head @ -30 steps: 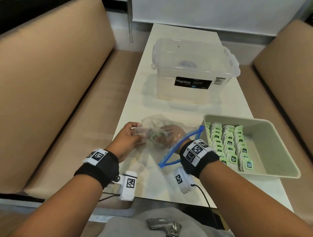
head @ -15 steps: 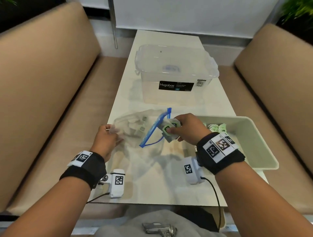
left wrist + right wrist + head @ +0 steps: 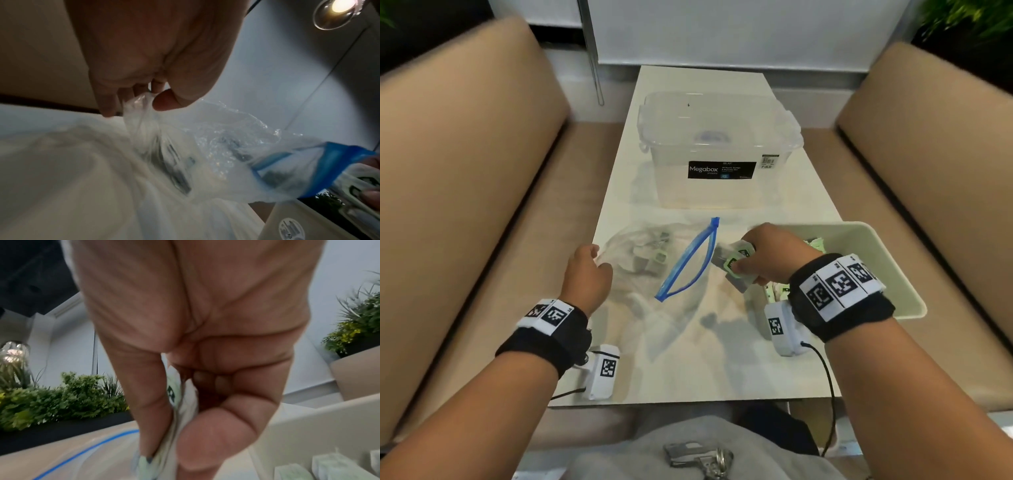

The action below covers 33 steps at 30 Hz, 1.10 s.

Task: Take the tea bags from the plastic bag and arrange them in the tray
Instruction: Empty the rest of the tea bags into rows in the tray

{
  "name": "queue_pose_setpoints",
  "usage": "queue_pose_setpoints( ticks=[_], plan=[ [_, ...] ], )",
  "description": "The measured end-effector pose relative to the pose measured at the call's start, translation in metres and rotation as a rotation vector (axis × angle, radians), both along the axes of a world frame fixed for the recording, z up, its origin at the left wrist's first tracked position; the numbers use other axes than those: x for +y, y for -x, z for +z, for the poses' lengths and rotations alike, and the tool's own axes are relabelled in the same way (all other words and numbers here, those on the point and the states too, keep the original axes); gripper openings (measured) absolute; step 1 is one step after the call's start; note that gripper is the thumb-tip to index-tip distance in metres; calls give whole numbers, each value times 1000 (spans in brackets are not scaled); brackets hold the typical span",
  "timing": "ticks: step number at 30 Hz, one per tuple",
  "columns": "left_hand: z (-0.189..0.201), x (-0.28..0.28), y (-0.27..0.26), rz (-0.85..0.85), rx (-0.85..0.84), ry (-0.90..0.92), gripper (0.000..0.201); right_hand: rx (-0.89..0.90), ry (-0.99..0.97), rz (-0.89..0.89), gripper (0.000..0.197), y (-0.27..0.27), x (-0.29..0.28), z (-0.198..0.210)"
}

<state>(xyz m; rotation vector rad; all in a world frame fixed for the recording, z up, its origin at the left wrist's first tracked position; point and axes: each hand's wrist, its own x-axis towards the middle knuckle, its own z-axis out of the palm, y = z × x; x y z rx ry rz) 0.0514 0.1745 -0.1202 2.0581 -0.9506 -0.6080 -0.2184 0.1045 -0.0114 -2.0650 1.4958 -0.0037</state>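
A lidded clear plastic storage box [image 3: 717,150] stands at the far end of the glossy white table [image 3: 688,370], beyond the crinkled transparent plastic bag with a blue zip strip [image 3: 654,270], whose mouth gapes toward the pale green rectangular tray [image 3: 887,274]. The left hand [image 3: 585,274] pinches the bag's closed end (a few sachets inside); the right hand [image 3: 767,257] grips a small stack of green-edged paper tea bags [image 3: 734,262] just beside the tray's near corner
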Motion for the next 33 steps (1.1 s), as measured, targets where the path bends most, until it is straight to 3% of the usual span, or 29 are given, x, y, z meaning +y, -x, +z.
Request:
queue_pose_setpoints(
  ticks=[4,7,9,12,15,18,21,29,33],
  plan=[
    [31,5,7,24,-112,134,53,-124,16,-33,10,6,3,14],
    [66,0,25,-44,-225,314,44,-272,-7,-38,11,10,6,29],
    [88,-8,43,-141,-207,383,37,-368,-31,-37,12,12,8,40],
    [116,-21,78,-391,59,437,35,-476,-70,-18,15,17,10,56],
    [130,-35,115,-584,427,336,44,-527,-82,15,15,22,6,68],
    [134,-46,149,-583,795,181,46,-474,-58,25,15,30,-6,69],
    [125,-57,170,-573,1026,116,48,-382,-3,-6,17,42,-19,65],
    [92,-91,212,-604,1171,82,44,-279,183,-173,41,84,-47,34],
    [77,-102,229,-618,1151,76,38,-320,166,-306,37,110,-58,13]
  ],
)
